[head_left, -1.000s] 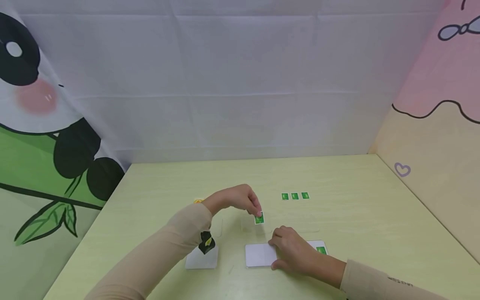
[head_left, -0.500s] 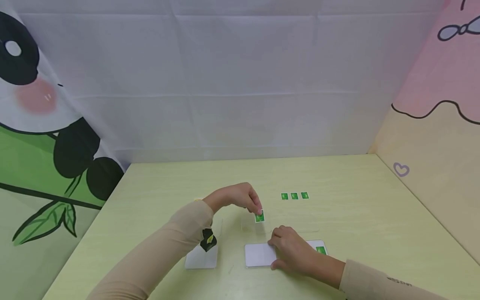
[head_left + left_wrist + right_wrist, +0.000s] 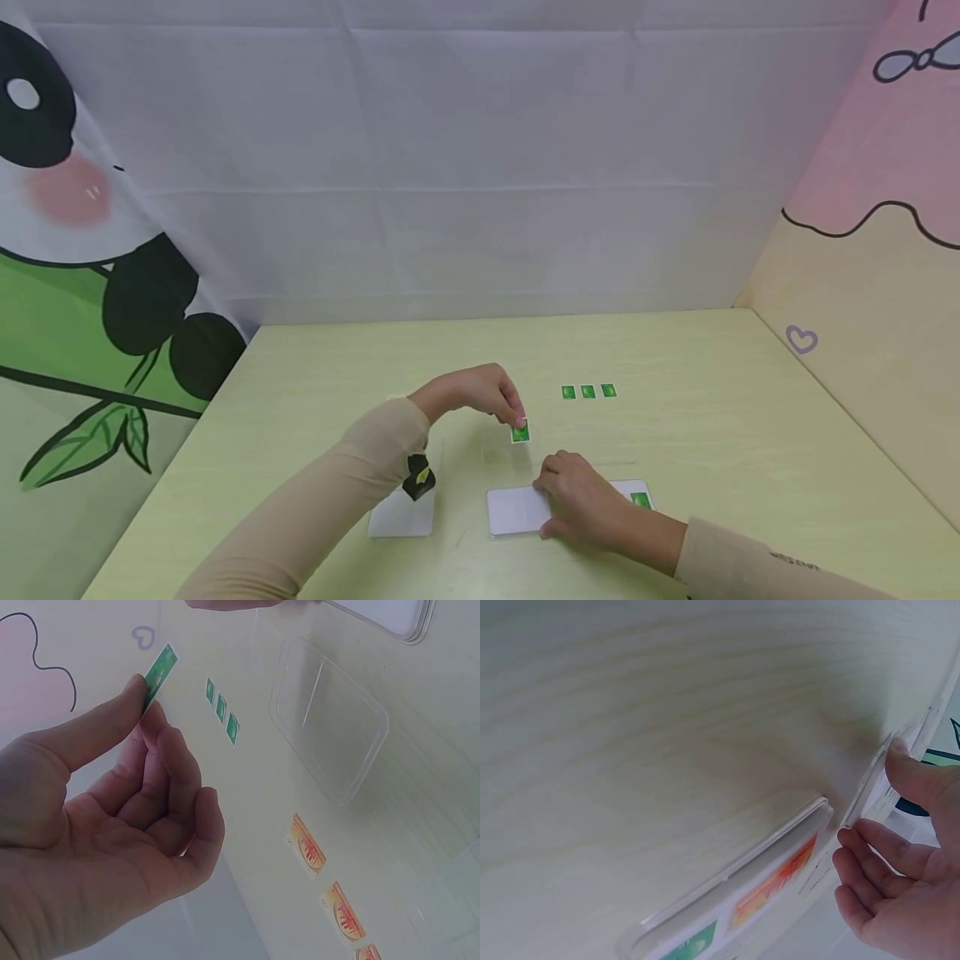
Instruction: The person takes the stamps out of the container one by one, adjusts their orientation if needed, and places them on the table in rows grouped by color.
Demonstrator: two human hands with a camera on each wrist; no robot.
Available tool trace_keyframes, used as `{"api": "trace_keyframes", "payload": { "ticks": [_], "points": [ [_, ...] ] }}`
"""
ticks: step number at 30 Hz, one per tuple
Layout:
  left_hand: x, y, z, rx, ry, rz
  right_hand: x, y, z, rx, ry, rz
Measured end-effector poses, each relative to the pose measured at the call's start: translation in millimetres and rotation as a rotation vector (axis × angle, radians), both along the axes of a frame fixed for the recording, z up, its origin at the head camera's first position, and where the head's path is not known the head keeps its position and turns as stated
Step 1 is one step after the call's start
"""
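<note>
Left hand (image 3: 483,395) pinches green card (image 3: 521,432) | right hand (image 3: 588,505) grips white case (image 3: 513,511) | clear tray (image 3: 727,875) holding cards (image 3: 771,886) (orange, green)

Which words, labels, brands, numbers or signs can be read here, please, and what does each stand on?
No word, brand or number is legible.
Right sleeve: dark print, too small to read.
Orange cards: tiny marks, too blurred to read.
Green card in the left hand: no readable lettering.
Side wall: a wordless purple heart.
</note>
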State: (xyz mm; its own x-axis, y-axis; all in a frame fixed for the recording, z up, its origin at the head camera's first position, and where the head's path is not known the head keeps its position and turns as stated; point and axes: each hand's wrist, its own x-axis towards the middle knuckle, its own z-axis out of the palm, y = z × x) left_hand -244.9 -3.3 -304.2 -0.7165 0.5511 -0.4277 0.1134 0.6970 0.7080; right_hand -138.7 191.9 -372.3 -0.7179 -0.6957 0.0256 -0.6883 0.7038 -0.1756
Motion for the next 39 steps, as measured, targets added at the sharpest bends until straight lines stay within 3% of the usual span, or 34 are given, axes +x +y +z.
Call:
{"api": "trace_keyframes", "payload": {
  "ticks": [18, 33, 39],
  "points": [
    [-4.3, 0.3, 0.5, 0.018, -0.006, 0.009, -2.0, 0.5, -0.9, -0.021, -0.073, -0.025],
    [-6.0, 0.3, 4.8, -0.001, 0.005, -0.005, -1.9, 2.3, -1.4, -0.053, -0.070, -0.014],
    [-9.6, 1.1, 6.1, -0.017, 0.007, -0.025, -2.1, 1.9, -3.2, -0.055, -0.017, 0.004]
  ]
}}
